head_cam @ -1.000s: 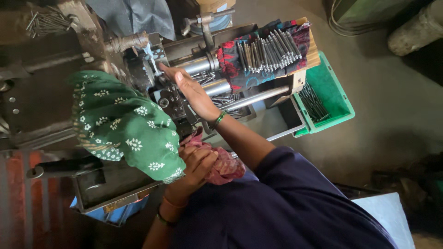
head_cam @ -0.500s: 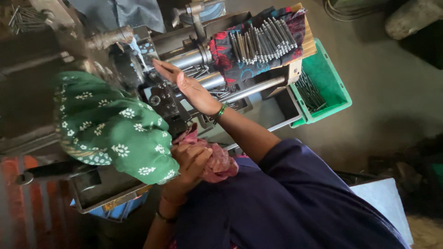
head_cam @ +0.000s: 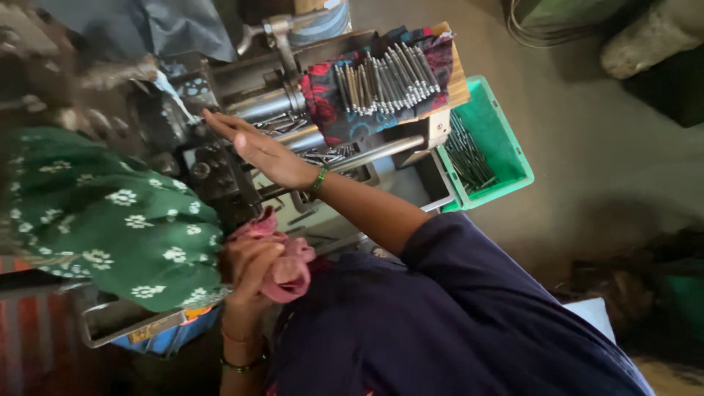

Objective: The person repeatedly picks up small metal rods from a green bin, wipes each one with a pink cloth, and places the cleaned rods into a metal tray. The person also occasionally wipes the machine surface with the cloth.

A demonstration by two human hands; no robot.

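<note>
Right hand (head_cam: 257, 150): stretched out flat, fingers straight and together, gripping nothing. It lies against the dark grey metal bench machine (head_cam: 220, 176), a green bead bangle (head_cam: 318, 178) at the wrist. Compared with the frames a second earlier, we see it in the same flat pose, with the fingertips a little further along the machine body.

Left hand (head_cam: 249, 264): curled close to the chest, fingers closed round a crumpled pink cloth (head_cam: 290, 268). It has not let go since then.

Beside the left hand we note a green fabric with white flowers (head_cam: 110, 220) draped over the near end of the machine. Beyond the right hand, a row of slim silver metal rods (head_cam: 385, 81) lies on a red patterned cloth (head_cam: 330, 110). Further out, more rods lie in a green plastic crate (head_cam: 506, 154) on the floor.
</note>
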